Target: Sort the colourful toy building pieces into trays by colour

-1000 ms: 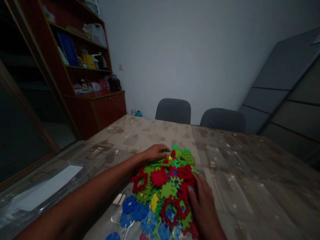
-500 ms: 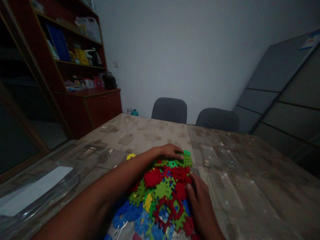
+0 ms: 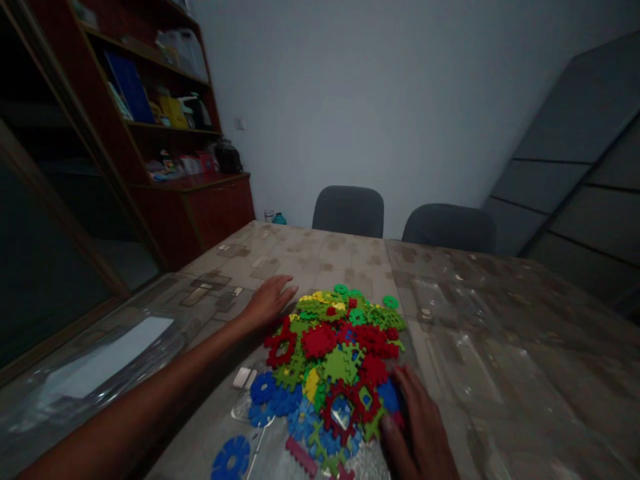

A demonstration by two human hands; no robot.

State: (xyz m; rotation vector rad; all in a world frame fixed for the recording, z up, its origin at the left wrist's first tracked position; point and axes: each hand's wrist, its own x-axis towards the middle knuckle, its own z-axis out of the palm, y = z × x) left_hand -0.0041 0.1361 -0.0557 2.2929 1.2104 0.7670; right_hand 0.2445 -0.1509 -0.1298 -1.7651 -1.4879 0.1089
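A heap of plastic interlocking pieces lies on the table in front of me, in red, green, yellow and blue. My left hand is at the heap's far left side, fingers stretched out and apart, with nothing in it. At the near right edge rests my right hand, its fingers extended and its thumb spread beside the pieces. Toward me lie a blue round piece and a pink strip. Under the near part of the heap is a shiny clear sheet or bag, partly covered.
Clear plastic packaging with a white card lies on the left of the table. Clear plastic trays are on the right. Two grey chairs stand at the far edge, and a red-brown cabinet is at the back left.
My left hand has moved from the heap's far side to its left, uncovering green and yellow pieces. My right hand has shifted slightly toward me along the right edge. The view has turned slightly.
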